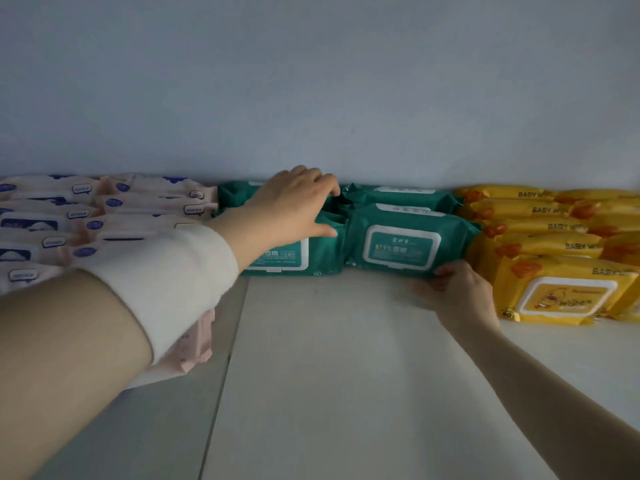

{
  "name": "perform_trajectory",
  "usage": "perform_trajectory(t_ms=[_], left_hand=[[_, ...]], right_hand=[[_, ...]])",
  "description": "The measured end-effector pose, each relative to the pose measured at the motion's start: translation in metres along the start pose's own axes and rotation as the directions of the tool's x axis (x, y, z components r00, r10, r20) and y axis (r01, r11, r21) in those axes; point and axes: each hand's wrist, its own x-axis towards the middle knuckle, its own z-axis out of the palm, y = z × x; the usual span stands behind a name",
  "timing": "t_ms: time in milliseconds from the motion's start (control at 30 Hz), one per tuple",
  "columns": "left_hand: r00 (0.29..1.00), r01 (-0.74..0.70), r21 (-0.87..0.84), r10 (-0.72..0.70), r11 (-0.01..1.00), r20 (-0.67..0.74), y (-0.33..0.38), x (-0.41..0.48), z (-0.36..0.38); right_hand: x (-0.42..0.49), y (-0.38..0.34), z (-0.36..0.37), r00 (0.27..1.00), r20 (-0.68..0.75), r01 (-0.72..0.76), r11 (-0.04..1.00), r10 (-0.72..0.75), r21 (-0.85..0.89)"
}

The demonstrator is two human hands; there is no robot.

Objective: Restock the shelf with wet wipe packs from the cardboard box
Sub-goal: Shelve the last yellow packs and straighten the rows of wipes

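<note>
Middle of the shelf (pixel 346 375): green packs (pixel 398 199) in two columns, set flat and running back to the back wall (pixel 346 81).

Left hand (pixel 294 202): laid over the left column, fingers stretched forward, tips bent down into the narrow gap between the columns, thumb straight along the right edge of the front left green pack (pixel 287 258). Nothing clearly gripped. White sleeve (pixel 166 271) around the forearm, crossing above the pink packs (pixel 52 216).

Right hand (pixel 453 289): pinching the front right corner of the front right green pack (pixel 401 249), fingers curled at its near edge. Pack flat on the shelf, flap label up, touching the left column on one side and just beside the yellow packs (pixel 554 244) on the other.

Edges and room: pink packs tight against the green on the left, reaching nearer the front edge than the green rows. Yellow packs tight on the right, front one also lying forward of the green. Open room only in front of the green packs, a broad bare strip of shelf between the two forearms. No visible slack sideways.

Surface: white, smooth, matte, with a dark seam (pixel 221 375) running front to back under the left forearm, and a fainter line beside it.

Room: plain pale blue-grey wall behind, dim even light.
</note>
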Motion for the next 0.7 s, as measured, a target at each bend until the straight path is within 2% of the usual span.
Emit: perform_trajectory(t_ms=[100,200,333,700], left_hand=[[0.998,-0.056,-0.019,0.056,0.998,-0.003,0.027,0.026,0.003],[0.999,-0.042,-0.058,0.042,0.997,0.006,0.04,0.042,0.009],[1.0,-0.016,-0.126,0.018,0.992,0.01,0.041,0.048,0.014],[0.999,-0.025,-0.146,0.032,0.989,0.043,0.051,0.053,0.026]], right_hand=[[0.012,0.014,-0.011,0.987,-0.021,-0.158,0.987,0.158,0.019],[0.022,0.01,-0.006,0.974,-0.045,-0.218,0.973,0.222,0.079],[0.031,0.003,0.001,0.968,-0.079,-0.229,0.965,0.24,0.128],[0.042,0.006,0.006,0.975,-0.04,-0.218,0.976,0.218,-0.008]])
